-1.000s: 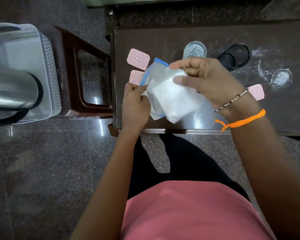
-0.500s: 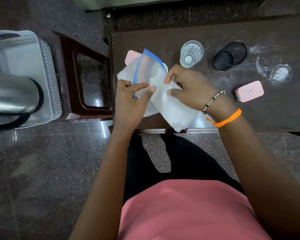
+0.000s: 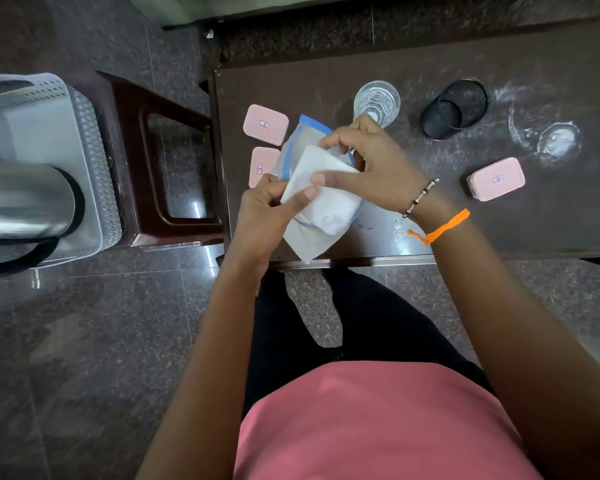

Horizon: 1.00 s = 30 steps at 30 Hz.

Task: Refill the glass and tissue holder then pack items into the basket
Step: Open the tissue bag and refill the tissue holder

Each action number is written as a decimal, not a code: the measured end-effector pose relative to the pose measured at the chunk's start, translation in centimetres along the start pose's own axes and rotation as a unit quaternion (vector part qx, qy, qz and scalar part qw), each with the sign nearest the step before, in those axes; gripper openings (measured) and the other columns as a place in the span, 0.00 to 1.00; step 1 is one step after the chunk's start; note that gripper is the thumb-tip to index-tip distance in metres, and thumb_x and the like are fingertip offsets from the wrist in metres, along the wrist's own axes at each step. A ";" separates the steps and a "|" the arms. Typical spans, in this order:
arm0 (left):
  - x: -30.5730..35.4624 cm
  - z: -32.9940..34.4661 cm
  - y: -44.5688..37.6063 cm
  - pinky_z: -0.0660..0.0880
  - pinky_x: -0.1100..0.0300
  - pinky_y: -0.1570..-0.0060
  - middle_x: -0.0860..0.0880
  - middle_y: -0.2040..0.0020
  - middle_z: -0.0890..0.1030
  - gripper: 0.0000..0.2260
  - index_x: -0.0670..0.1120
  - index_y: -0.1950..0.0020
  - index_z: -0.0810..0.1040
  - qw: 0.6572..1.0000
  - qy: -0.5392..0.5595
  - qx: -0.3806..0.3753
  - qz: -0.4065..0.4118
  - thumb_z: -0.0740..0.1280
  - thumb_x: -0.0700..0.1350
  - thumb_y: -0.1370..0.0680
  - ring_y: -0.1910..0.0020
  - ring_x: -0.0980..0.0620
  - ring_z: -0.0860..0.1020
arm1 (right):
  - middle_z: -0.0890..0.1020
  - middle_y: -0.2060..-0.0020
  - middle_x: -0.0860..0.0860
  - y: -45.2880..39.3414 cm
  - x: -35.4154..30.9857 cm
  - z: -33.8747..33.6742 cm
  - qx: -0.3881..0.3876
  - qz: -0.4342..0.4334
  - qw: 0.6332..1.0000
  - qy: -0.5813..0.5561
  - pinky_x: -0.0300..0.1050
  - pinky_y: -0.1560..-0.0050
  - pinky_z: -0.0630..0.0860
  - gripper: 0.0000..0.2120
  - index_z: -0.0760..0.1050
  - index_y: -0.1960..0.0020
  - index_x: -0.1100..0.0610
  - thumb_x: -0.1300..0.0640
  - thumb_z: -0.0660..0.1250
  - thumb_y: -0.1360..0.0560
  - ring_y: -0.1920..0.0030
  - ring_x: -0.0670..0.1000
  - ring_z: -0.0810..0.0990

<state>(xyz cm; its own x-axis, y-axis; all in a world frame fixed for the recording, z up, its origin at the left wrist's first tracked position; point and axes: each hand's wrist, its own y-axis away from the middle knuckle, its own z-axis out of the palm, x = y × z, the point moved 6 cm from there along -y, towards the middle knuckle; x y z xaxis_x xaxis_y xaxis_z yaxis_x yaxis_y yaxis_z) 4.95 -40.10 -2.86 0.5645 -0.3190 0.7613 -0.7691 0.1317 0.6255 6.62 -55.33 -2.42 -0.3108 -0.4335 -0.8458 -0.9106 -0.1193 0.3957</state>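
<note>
Tissue packet (image 3: 321,202) drawn nearer, both hands gripping, three pink boxes (image 3: 265,124), one glass (image 3: 376,102)

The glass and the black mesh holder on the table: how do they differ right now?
The glass is clear and see-through; the mesh holder is black and dark inside. The glass stands nearer the hands, with the right hand partly in front of it, while the holder stands further right, unobstructed. No tissues show in the holder; whether the glass holds water cannot be told. Both are round, upright, open-topped and rest on the dark table.
</note>
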 end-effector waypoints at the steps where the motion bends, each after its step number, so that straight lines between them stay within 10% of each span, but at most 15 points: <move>1: -0.1 0.0 -0.1 0.75 0.60 0.49 0.50 0.55 0.75 0.02 0.50 0.59 0.83 1.000 0.010 0.000 -0.004 0.71 0.43 0.27 0.54 0.57 0.76 | 0.66 0.54 0.52 0.0 0.2 0.0 -0.012 0.003 1.000 -0.007 0.28 0.58 0.66 0.16 0.77 0.48 0.56 0.53 0.74 0.33 0.60 0.39 0.66; 6: -0.5 0.1 -0.8 0.76 0.69 0.56 0.54 0.56 0.76 0.03 0.51 0.59 0.81 0.999 0.020 0.031 -0.018 0.70 0.44 0.27 0.56 0.61 0.78 | 0.74 0.63 0.50 0.1 2.2 -0.2 -0.021 0.034 0.991 -0.130 0.33 0.59 0.70 0.07 0.74 0.60 0.53 0.61 0.71 0.32 0.65 0.41 0.71; 12: 0.2 1.9 -2.5 0.69 0.78 0.61 0.57 0.57 0.67 0.14 0.58 0.52 0.80 0.986 -0.155 0.057 0.024 0.66 0.37 0.26 0.65 0.61 0.70 | 0.75 0.66 0.48 0.5 7.5 -4.8 0.224 0.104 0.937 -0.248 0.29 0.70 0.67 0.03 0.74 0.60 0.52 0.59 0.66 0.31 0.70 0.37 0.71; 18: 0.9 5.5 -3.8 0.67 0.77 0.58 0.50 0.50 0.65 0.25 0.51 0.40 0.76 0.957 -0.283 0.001 0.069 0.61 0.29 0.30 0.60 0.57 0.69 | 0.75 0.63 0.48 0.6 15.3 -12.2 0.340 0.254 0.904 -0.047 0.59 0.50 0.76 0.17 0.68 0.43 0.61 0.64 0.63 0.32 0.51 0.62 0.80; 30: 1.0 8.7 -4.2 0.60 0.59 0.61 0.52 0.53 0.67 0.12 0.47 0.54 0.62 0.927 -0.355 -0.052 0.113 0.61 0.34 0.29 0.57 0.54 0.65 | 0.79 0.44 0.65 -4.4 16.9 -17.1 0.317 0.333 0.861 0.219 0.54 0.42 0.74 0.15 0.77 0.44 0.61 0.66 0.58 0.27 0.42 0.66 0.77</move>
<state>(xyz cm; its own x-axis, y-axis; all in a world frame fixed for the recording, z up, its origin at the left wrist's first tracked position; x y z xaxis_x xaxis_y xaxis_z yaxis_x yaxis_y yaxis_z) 6.11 -49.15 -6.25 0.0250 -0.8039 0.5942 -0.7900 0.3483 0.5045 10.06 -77.43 -12.32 -0.8156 -0.5283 -0.2360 -0.5785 0.7370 0.3495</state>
